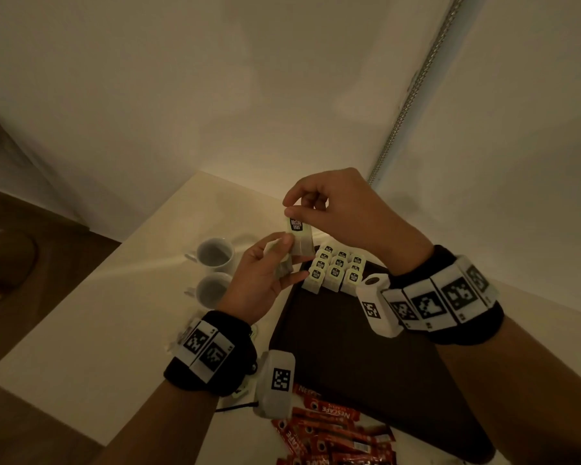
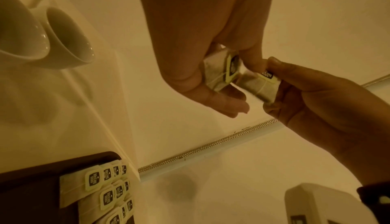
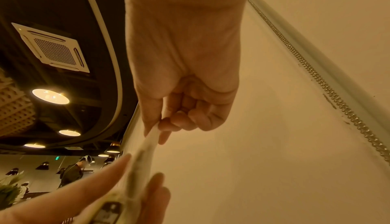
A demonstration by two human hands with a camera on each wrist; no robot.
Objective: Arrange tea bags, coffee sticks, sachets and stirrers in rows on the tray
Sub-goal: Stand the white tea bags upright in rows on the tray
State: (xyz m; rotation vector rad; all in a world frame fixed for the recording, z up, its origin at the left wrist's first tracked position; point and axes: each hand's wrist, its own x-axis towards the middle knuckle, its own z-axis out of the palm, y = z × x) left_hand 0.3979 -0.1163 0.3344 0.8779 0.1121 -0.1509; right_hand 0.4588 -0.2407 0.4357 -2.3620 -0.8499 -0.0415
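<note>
Above the dark tray (image 1: pixel 366 347), the right hand (image 1: pixel 342 209) pinches one tea bag (image 1: pixel 297 236); the left hand (image 1: pixel 262 273) grips another tea bag (image 2: pixel 217 74).

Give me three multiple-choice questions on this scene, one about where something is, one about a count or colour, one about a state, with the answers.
1. Where do the coffee sticks lie?
A. off the tray's near end
B. inside a cup
C. on the tea bag rows

2. How many cups stand left of the tray?
A. one
B. two
C. four

3. What is the right hand doing?
A. resting flat on the table
B. holding a cup
C. pinching a tea bag

Answers: 1 A, the red sticks lie on the table at the tray's near end. 2 B, two white cups stand together. 3 C, thumb and finger pinch its top.
</note>
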